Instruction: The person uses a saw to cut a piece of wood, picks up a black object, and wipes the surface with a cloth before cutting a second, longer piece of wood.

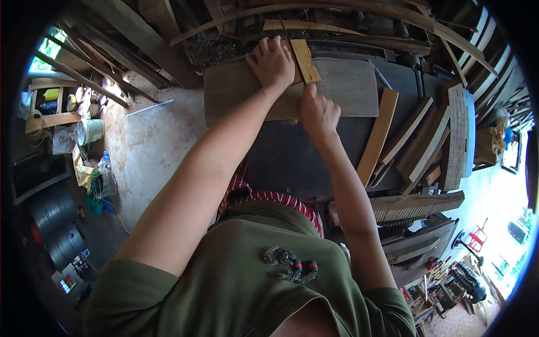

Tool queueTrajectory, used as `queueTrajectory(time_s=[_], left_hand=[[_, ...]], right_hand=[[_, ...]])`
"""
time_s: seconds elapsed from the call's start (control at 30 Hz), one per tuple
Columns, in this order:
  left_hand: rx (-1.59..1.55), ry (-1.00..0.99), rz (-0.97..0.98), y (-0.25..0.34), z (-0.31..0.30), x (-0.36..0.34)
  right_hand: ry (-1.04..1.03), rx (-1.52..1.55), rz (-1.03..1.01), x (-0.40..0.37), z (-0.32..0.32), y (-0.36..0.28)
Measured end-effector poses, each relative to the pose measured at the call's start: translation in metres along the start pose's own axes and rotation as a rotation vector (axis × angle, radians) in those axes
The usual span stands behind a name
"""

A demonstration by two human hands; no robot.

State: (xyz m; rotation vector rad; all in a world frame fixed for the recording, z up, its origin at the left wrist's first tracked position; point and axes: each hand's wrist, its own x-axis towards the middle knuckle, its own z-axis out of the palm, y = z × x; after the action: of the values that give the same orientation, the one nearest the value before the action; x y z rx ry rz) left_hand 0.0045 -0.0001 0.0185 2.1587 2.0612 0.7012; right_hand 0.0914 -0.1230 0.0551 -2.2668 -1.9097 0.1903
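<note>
My right hand (321,110) is closed around the near end of a long, narrow dark tool, apparently a hand saw (291,40) seen edge-on. Its blade runs away from me across a yellowish piece of wood (305,58), whose right side has a jagged notch. To the left of the blade, my left hand (273,65) rests palm down with fingers spread, pressing on the wood. Part of the wood is hidden under that hand. Both lie over a wide greyish board (345,84). The saw's handle is covered by my right fist.
The board sits on a dark flat table (286,157). Curved wooden pieces (412,140) and a yellowish strip (382,132) lie to the right. Long timbers (151,42) lean at the back left. A bucket (90,131) stands on the floor at left.
</note>
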Motion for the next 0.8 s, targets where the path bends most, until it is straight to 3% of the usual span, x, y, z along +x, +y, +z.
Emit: queueTrajectory(time_s=[0.13,0.3,0.53,0.8], left_hand=[[0.014,-0.008,0.003,0.001,0.001,0.001],[0.033,-0.011,0.01,-0.002,0.0,0.001],[-0.019,0.004,-0.012,0.002,0.001,0.0],[0.014,0.014,0.008,-0.001,0.002,0.002]], right_hand=[[0.053,0.019,0.001,-0.009,-0.001,0.002],[-0.132,-0.004,0.076,-0.068,-0.02,0.01],[-0.005,0.049,0.02,0.002,-0.001,0.0],[-0.21,0.016,0.085,-0.034,-0.021,0.005]])
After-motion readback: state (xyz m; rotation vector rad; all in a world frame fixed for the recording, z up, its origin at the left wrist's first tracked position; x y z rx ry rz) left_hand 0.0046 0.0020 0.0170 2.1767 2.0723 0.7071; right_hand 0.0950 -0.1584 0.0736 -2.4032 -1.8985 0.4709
